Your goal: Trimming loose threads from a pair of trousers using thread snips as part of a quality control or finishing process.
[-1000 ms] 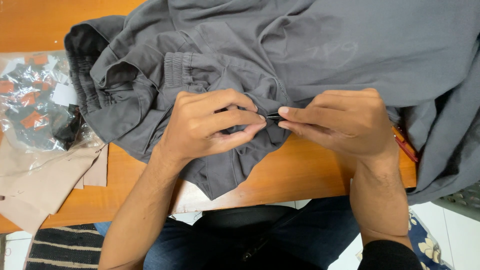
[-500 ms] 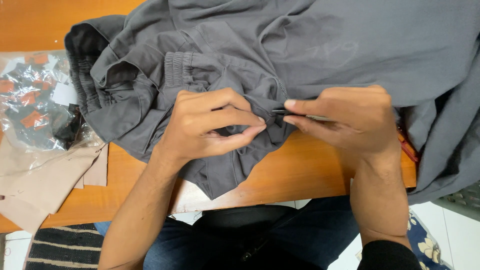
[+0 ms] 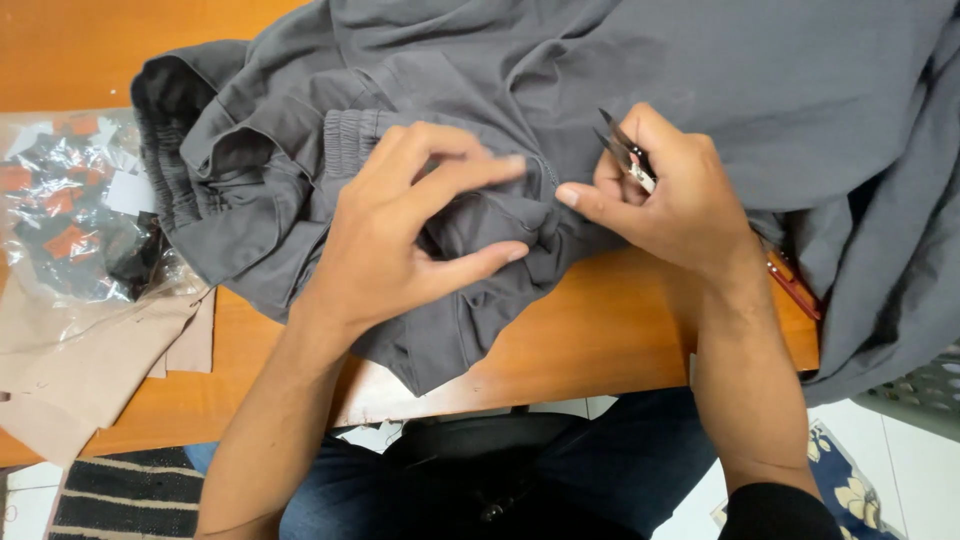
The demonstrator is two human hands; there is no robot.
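Observation:
A large grey garment [image 3: 600, 90] with an elastic waistband lies bunched over the orange wooden table [image 3: 600, 330]. My left hand [image 3: 410, 235] rests on a fold of the grey cloth, thumb and fingers spread apart around a small bunch of fabric. My right hand [image 3: 670, 190] sits just to the right, holding small metal thread snips [image 3: 625, 155] whose blades point up and left, while its forefinger touches the cloth near a seam.
A clear plastic bag [image 3: 70, 205] with orange and black items lies at the table's left. Beige fabric pieces [image 3: 90, 370] lie below it. A red-handled tool [image 3: 795, 285] pokes out under the garment at right. A grey basket [image 3: 925, 385] stands at the right edge.
The snips were level at the seam between both hands; now my right hand has lifted them up and back. My left fingers have opened from a pinch.

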